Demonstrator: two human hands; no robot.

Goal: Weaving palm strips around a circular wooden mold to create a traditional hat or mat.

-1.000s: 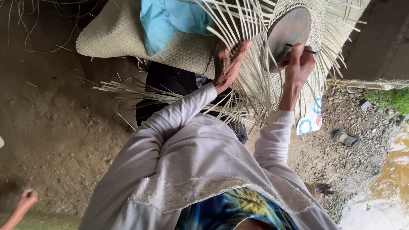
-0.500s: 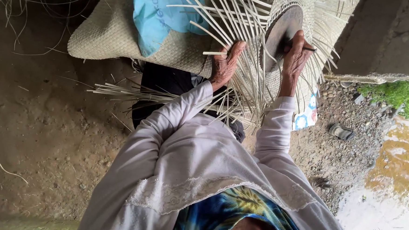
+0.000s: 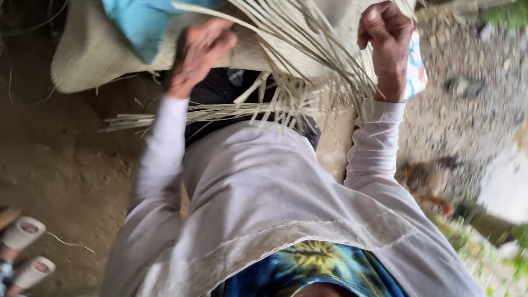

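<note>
A half-woven straw piece (image 3: 305, 54) with many loose pale strips fanning out lies in front of me over my lap. My left hand (image 3: 198, 54), back up and fingers curled, presses on the woven part beside the strips. My right hand (image 3: 389, 40) is a closed fist gripping strips at the right side of the work. Both arms are in long pale sleeves (image 3: 372, 148). A blue patterned scarf (image 3: 306, 271) shows at the bottom edge.
A broad beige woven mat (image 3: 85, 61) with a light blue cloth (image 3: 132, 15) on it lies at the upper left. Bare earth (image 3: 52, 161) spreads left; another person's sandalled feet (image 3: 24, 250) are at the bottom left. Gravel (image 3: 458, 116) and a muddy puddle (image 3: 515, 180) lie right.
The view has closed in and tilted. My left hand turned from palm-up to back-up and shifted left onto the weave. My right fist stays on the strips, now seen higher in the view.
</note>
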